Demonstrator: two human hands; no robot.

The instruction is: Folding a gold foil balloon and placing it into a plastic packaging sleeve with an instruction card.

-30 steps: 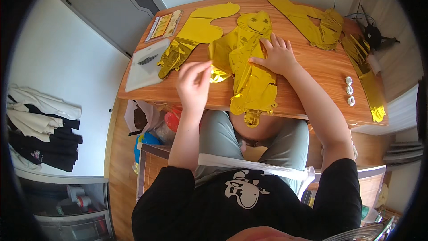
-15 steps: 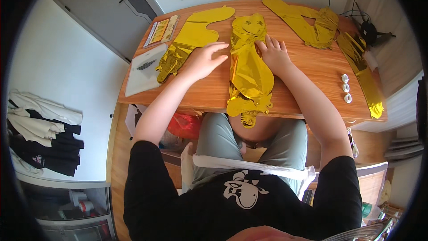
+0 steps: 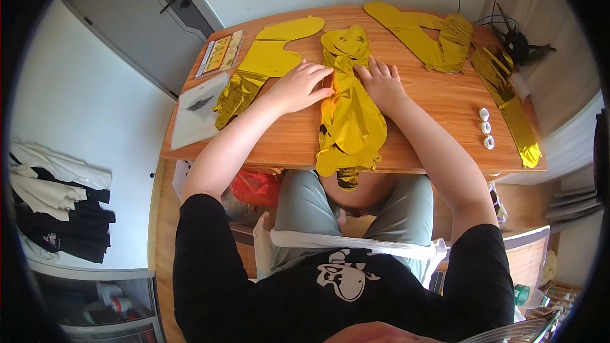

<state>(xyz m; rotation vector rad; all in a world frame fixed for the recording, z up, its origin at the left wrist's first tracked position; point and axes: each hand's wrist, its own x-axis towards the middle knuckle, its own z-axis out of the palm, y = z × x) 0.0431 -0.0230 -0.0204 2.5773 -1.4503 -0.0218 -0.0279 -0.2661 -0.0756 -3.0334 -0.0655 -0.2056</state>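
A flat gold foil balloon lies lengthwise on the wooden table in front of me, its crinkled lower end hanging over the near edge. My left hand reaches its left edge, fingertips and thumb spread apart and resting on the foil. On the opposite side, my right hand lies with fingers apart at the balloon's upper right edge, fingertips against the foil. Neither hand is closed round it. Just left of my left hand is another gold foil balloon, broad and curved, with a crumpled lower part.
A looped gold foil balloon lies at the far right, and a long narrow one along the right edge. Three small white rolls stand near it. A clear plastic bag and a printed card lie at the left.
My left hand has moved right, from beside the middle balloon onto its left edge. My right hand stays at the right edge. The whole view has shifted slightly.
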